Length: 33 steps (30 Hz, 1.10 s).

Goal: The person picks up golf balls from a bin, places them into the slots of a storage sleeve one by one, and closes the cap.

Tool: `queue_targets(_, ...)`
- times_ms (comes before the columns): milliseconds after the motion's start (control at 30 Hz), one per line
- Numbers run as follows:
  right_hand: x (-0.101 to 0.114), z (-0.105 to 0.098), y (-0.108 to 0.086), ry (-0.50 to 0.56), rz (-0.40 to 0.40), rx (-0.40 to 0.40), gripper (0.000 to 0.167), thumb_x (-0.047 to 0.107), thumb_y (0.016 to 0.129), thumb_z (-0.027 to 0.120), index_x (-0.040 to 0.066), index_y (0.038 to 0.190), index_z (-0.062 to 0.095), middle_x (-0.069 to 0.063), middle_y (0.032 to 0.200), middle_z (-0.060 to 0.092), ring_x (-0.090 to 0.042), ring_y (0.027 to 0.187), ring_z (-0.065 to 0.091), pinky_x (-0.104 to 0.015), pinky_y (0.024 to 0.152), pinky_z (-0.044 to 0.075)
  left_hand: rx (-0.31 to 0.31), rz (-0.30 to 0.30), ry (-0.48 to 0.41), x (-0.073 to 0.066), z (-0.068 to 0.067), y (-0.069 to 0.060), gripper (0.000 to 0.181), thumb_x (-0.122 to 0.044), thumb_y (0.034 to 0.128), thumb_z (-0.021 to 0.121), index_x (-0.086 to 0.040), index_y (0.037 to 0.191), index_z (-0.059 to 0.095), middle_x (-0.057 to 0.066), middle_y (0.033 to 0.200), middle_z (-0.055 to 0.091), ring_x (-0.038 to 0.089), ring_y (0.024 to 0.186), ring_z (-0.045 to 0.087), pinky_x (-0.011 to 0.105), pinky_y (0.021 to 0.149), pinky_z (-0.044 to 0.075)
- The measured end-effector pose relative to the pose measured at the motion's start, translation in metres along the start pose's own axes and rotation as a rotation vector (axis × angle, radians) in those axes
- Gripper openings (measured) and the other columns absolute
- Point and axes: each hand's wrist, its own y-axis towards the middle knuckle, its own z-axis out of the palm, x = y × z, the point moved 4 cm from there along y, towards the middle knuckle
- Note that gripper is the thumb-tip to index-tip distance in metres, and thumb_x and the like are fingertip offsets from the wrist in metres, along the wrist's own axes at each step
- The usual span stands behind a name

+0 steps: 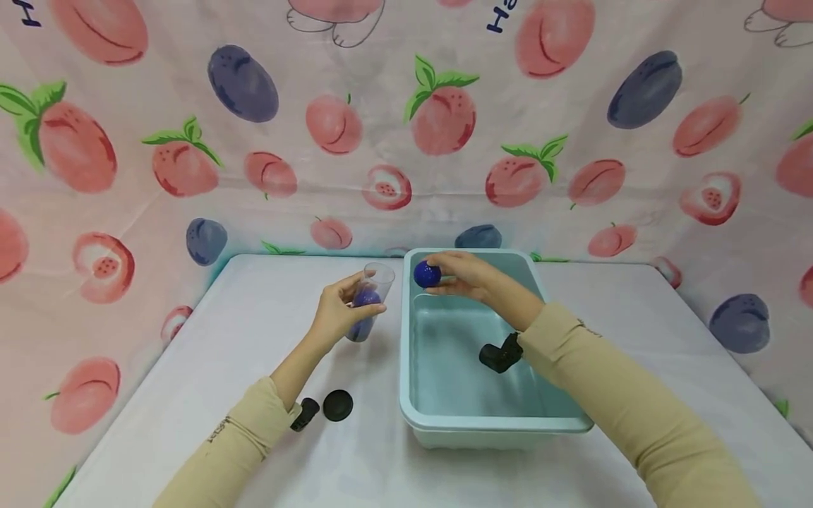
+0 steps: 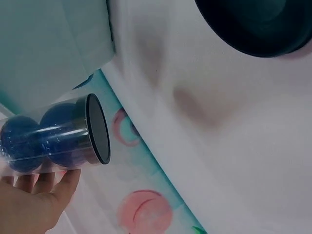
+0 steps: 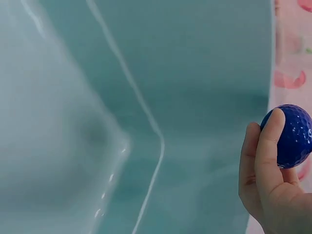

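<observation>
My left hand (image 1: 334, 310) grips a clear tube (image 1: 379, 275), tilted with its open top toward the tub. Two blue balls lie inside the tube (image 2: 63, 134), and a black cap closes its lower end (image 2: 99, 129). Over the back left part of the tub, my right hand (image 1: 466, 276) pinches a dimpled blue ball (image 1: 427, 274) between thumb and fingers. That ball (image 3: 294, 136) is apart from the tube, a short way to its right.
A pale teal tub (image 1: 495, 424) stands on the white table (image 1: 254, 317). Left of it lies a round black lid (image 1: 338, 406). Fruit-patterned cloth (image 1: 387, 127) hangs behind the table.
</observation>
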Motion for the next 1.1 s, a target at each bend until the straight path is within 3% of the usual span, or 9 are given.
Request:
queue_targets(167, 0.004, 0.012, -0.004, 0.022, -0.01, 0.044, 0.051, 0.017, 0.099, 0.045, 0.001, 0.145, 0.03, -0.023, 0.151, 0.024, -0.039, 0.133, 0.038, -0.037, 0.097, 0.047, 0.004, -0.028, 0.023, 0.004, 0.0, -0.004, 0.059, -0.015, 0.078, 0.077, -0.015, 0.133, 0.055, 0.015, 0.132, 0.057, 0.033, 0.119, 0.055, 0.051, 0.102, 0.043)
queue_targets(267, 0.006, 0.018, -0.006, 0.02, 0.0, 0.062, 0.053, 0.017, 0.099, 0.046, 0.002, 0.146, 0.028, -0.023, 0.151, 0.023, -0.038, 0.133, 0.039, -0.039, 0.101, 0.042, 0.011, -0.039, 0.022, 0.005, 0.001, -0.006, 0.06, -0.016, 0.0779, 0.077, -0.014, 0.133, 0.055, 0.014, 0.132, 0.057, 0.033, 0.119, 0.055, 0.051, 0.101, 0.043)
queue_targets(533, 0.014, 0.026, -0.002, 0.0, -0.032, 0.078, 0.047, 0.013, 0.098, 0.047, -0.004, 0.141, 0.033, -0.022, 0.147, 0.031, -0.04, 0.129, 0.042, -0.03, 0.084, 0.054, 0.008, -0.005, 0.018, 0.004, 0.005, -0.003, 0.06, -0.013, 0.0776, 0.077, -0.013, 0.133, 0.055, 0.015, 0.133, 0.056, 0.033, 0.119, 0.055, 0.05, 0.1, 0.044)
queue_targets(700, 0.013, 0.032, -0.002, -0.015, -0.01, 0.066, 0.044, 0.013, 0.098, 0.049, -0.001, 0.138, 0.041, -0.019, 0.145, 0.036, -0.035, 0.119, 0.05, -0.023, 0.07, 0.057, 0.021, -0.003, 0.021, 0.004, 0.008, -0.004, 0.059, -0.013, 0.0777, 0.077, -0.012, 0.133, 0.055, 0.016, 0.13, 0.058, 0.034, 0.118, 0.056, 0.049, 0.099, 0.045)
queue_targets(900, 0.018, 0.035, -0.005, -0.031, -0.035, 0.063, 0.041, 0.014, 0.1, 0.044, 0.003, 0.14, 0.043, -0.017, 0.129, 0.049, -0.025, 0.105, 0.057, -0.023, 0.075, 0.057, 0.018, 0.0, 0.03, 0.002, 0.007, -0.003, 0.065, -0.012, 0.0769, 0.078, -0.008, 0.136, 0.05, 0.017, 0.13, 0.058, 0.034, 0.118, 0.056, 0.05, 0.101, 0.044)
queue_targets(1000, 0.021, 0.035, -0.008, -0.037, -0.052, 0.065, 0.041, 0.011, 0.1, 0.043, 0.004, 0.14, 0.042, -0.012, 0.114, 0.051, -0.024, 0.102, 0.057, -0.025, 0.078, 0.056, 0.021, 0.009, 0.034, 0.001, 0.007, -0.001, 0.066, -0.011, 0.0767, 0.078, -0.006, 0.136, 0.05, 0.017, 0.126, 0.061, 0.033, 0.116, 0.058, 0.049, 0.1, 0.045)
queue_targets(1100, 0.023, 0.035, -0.011, -0.046, -0.057, 0.067, 0.042, 0.009, 0.099, 0.044, 0.003, 0.14, 0.042, -0.01, 0.11, 0.052, -0.024, 0.102, 0.057, -0.027, 0.082, 0.056, 0.018, -0.004, 0.016, 0.002, 0.007, 0.001, 0.064, -0.01, 0.0765, 0.078, -0.005, 0.134, 0.051, 0.019, 0.122, 0.063, 0.033, 0.114, 0.059, 0.049, 0.1, 0.045)
